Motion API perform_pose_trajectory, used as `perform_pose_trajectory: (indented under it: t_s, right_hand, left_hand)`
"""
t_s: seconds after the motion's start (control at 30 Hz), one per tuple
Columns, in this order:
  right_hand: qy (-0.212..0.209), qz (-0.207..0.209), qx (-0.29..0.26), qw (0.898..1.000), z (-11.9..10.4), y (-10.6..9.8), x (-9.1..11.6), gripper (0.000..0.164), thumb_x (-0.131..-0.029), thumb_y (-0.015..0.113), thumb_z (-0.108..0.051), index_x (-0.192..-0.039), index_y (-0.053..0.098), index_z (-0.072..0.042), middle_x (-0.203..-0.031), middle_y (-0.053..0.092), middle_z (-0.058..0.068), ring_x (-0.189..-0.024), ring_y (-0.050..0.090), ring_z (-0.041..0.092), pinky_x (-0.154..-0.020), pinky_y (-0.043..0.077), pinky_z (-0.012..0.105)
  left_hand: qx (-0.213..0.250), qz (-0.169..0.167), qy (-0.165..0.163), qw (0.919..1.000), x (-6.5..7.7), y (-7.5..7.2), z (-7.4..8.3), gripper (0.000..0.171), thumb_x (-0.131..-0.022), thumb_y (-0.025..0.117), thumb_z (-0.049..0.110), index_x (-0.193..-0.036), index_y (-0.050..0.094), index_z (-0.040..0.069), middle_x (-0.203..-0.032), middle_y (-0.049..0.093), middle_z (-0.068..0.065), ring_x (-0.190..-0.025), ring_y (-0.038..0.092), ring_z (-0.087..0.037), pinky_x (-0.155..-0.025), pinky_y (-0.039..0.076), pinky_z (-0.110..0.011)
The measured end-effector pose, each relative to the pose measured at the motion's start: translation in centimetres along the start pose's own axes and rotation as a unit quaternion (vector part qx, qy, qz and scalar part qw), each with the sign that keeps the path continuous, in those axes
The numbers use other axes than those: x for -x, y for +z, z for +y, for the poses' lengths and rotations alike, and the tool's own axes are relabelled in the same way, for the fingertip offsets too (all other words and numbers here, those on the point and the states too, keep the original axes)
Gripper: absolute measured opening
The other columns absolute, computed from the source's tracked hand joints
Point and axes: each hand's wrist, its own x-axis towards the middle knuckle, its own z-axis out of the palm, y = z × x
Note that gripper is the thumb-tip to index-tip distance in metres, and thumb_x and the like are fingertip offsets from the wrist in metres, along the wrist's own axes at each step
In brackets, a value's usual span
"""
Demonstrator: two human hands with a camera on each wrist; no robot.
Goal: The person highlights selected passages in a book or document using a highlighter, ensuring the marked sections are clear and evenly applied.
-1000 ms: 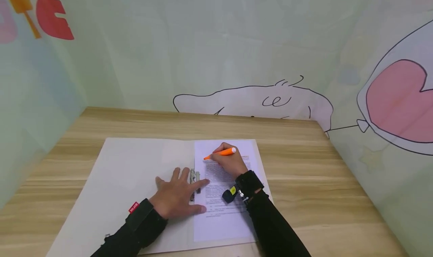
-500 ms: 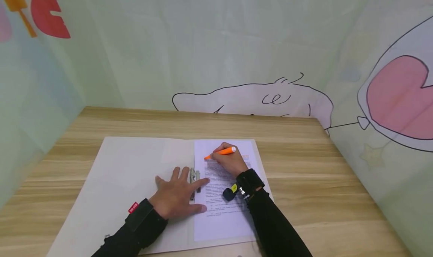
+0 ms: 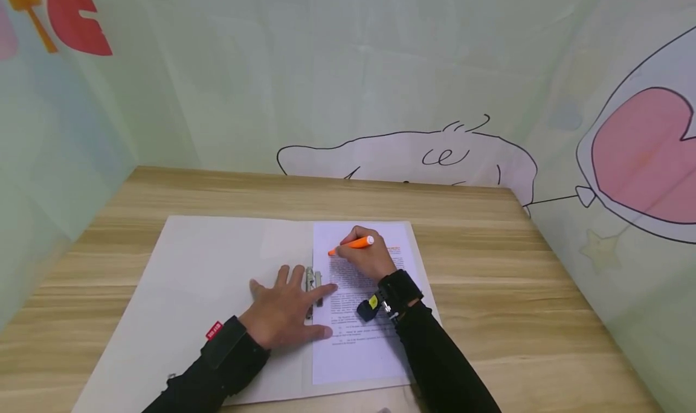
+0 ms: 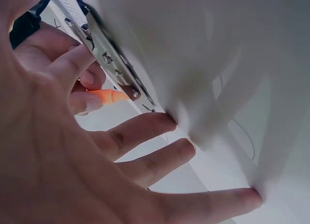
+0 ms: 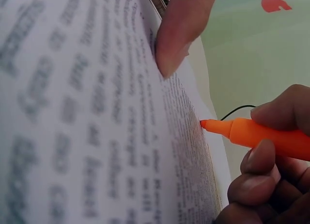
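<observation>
My right hand [image 3: 370, 256] grips an orange highlighter [image 5: 264, 136], its tip at the left end of a text line near the top of the printed sheet [image 3: 342, 364]. In the right wrist view the tip looks to be on or just at the paper. Orange marking shows at the upper right of the text. My left hand [image 3: 285, 313] rests spread across the open folder [image 3: 201, 268], thumb and index finger on the sheet's left edge, the other fingers on the bare cover. Beneath the index finger lies the metal clip [image 4: 109, 59], partly hidden.
The open folder lies on a wooden table [image 3: 489, 292]. Behind and beside the table stands a fabric wall [image 3: 353, 57] printed with cartoons. A dark camera [image 3: 368, 308] on the right wrist hangs over the lower text.
The head view has shifted slightly. Both hands keep nearly the same places; the highlighter tip stays by the left margin, and its rear end has moved slightly left.
</observation>
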Motion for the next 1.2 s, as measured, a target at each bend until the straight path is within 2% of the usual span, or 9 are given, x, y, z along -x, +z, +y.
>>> perform_pose_trajectory:
  t_s: [0.53, 0.8, 1.2]
  right_hand:
    - [-0.002, 0.003, 0.001, 1.0, -0.07, -0.07, 0.23, 0.017, -0.084, 0.076, -0.009, -0.074, 0.063, -0.008, -0.075, 0.063, 0.005, -0.066, 0.056, 0.017, -0.055, 0.044, 0.024]
    - [-0.017, 0.009, 0.005, 1.0, -0.16, -0.17, 0.09, 0.018, -0.084, 0.075, -0.007, -0.072, 0.061, -0.007, -0.072, 0.062, 0.004, -0.062, 0.056, 0.015, -0.053, 0.044, 0.023]
    - [-0.004, 0.01, 0.008, 1.0, -0.16, -0.3, 0.1, 0.016, -0.084, 0.075, -0.007, -0.074, 0.062, -0.008, -0.071, 0.062, 0.003, -0.062, 0.056, 0.015, -0.052, 0.044, 0.023]
  left_hand:
    - [-0.004, 0.001, 0.0, 1.0, 0.0, 0.03, 0.08, 0.074, -0.071, 0.076, 0.066, -0.138, 0.055, 0.043, -0.13, 0.048, -0.017, -0.12, 0.043, -0.04, -0.082, 0.034, -0.088]
    - [-0.008, -0.004, 0.0, 1.0, -0.13, -0.02, -0.04, 0.075, -0.071, 0.075, 0.066, -0.139, 0.054, 0.043, -0.13, 0.048, -0.017, -0.121, 0.043, -0.04, -0.081, 0.035, -0.088]
    - [-0.005, -0.009, 0.001, 0.9999, -0.18, 0.0, 0.01, 0.076, -0.072, 0.074, 0.067, -0.14, 0.053, 0.042, -0.133, 0.047, -0.018, -0.122, 0.042, -0.042, -0.081, 0.034, -0.089]
